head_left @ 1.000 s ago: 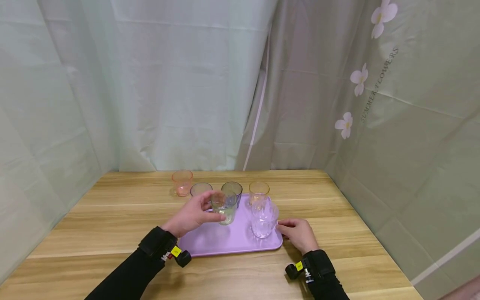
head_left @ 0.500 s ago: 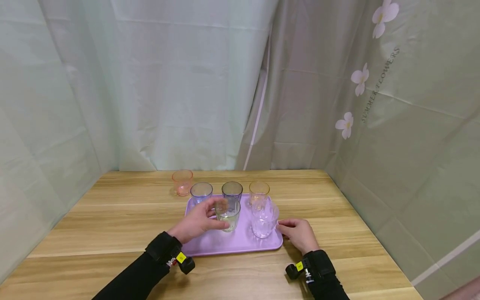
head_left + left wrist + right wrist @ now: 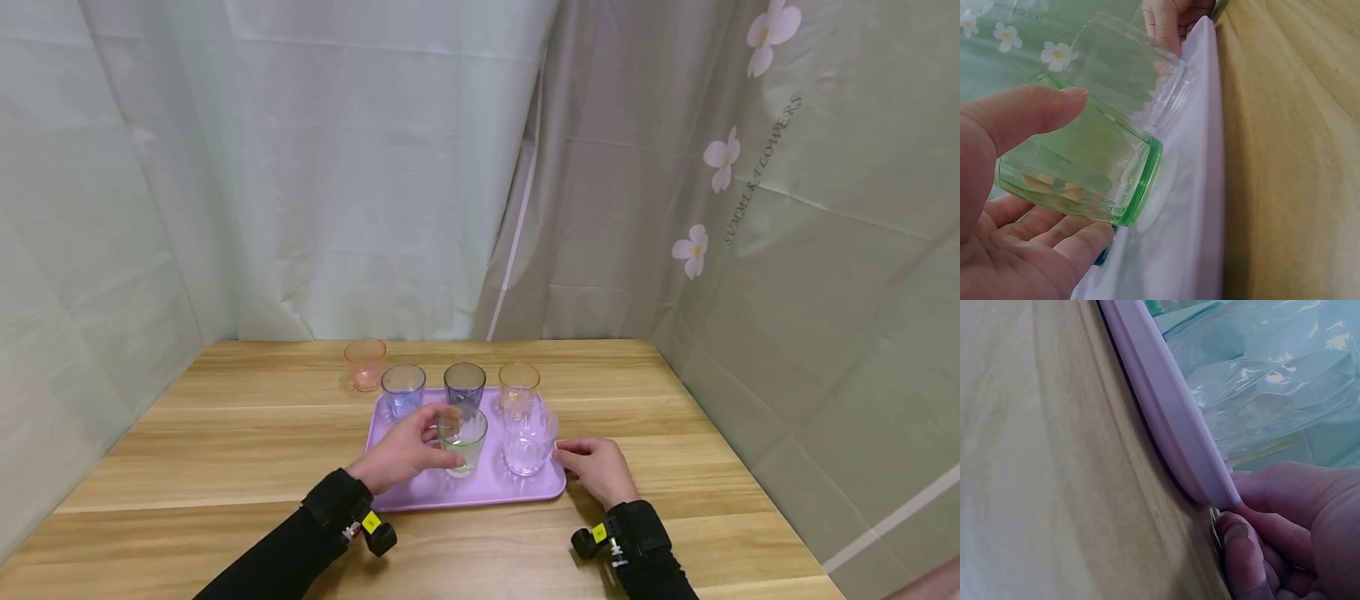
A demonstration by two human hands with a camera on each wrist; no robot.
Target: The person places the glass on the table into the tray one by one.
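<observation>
My left hand (image 3: pixel 403 450) grips a green-tinted drinking glass (image 3: pixel 1079 162) between thumb and fingers. In the left wrist view the glass's base is very close to the purple tray (image 3: pixel 487 492); whether it touches cannot be told. Right of it on the tray stands a clear glass (image 3: pixel 529 443). Behind are a blue glass (image 3: pixel 404 396), a dark grey glass (image 3: pixel 464 385) and an amber glass (image 3: pixel 517 383). My right hand (image 3: pixel 597 468) pinches the tray's right edge, thumb against the rim (image 3: pixel 1225 487) and fingers curled beneath it.
A pink-orange glass (image 3: pixel 366 367) stands on the wooden table (image 3: pixel 247 442), off the tray's far left corner. Pale curtains (image 3: pixel 360 183) hang behind the table and along both sides.
My left hand has brought the green glass rightward, toward me and down to the tray, beside the clear glass. The blue glass behind shows more fully. The right hand has stayed put.
</observation>
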